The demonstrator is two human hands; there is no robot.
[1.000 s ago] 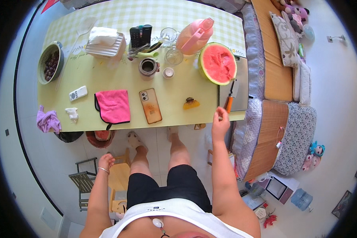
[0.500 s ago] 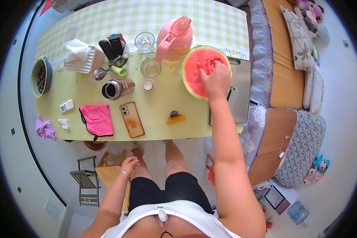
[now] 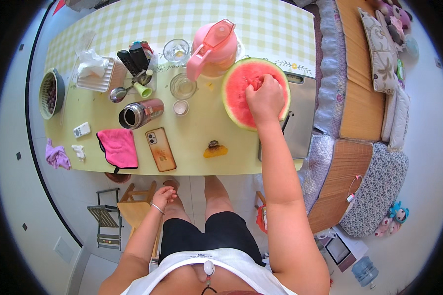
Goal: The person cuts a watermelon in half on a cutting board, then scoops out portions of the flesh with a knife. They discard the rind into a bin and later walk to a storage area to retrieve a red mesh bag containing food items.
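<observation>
The halved round watermelon has moist-looking red flesh, rough where broken, within a smooth green rind. The flat rectangular silver board looks like satin metal. The tall pink jug appears to be smooth plastic with a glossy translucent lid. The cylindrical metallic flask gleams at its steel mouth. The bright pink, black-edged cloth looks matt; the pale yellow-green table cover looks smooth.

"What lies beside the phone?"
"A pink cloth — just to its left."
"And farther left?"
"A crumpled purple cloth, with a basin of dark grapes beyond it."
"Near the pink pitcher?"
"Two clear glasses."
</observation>
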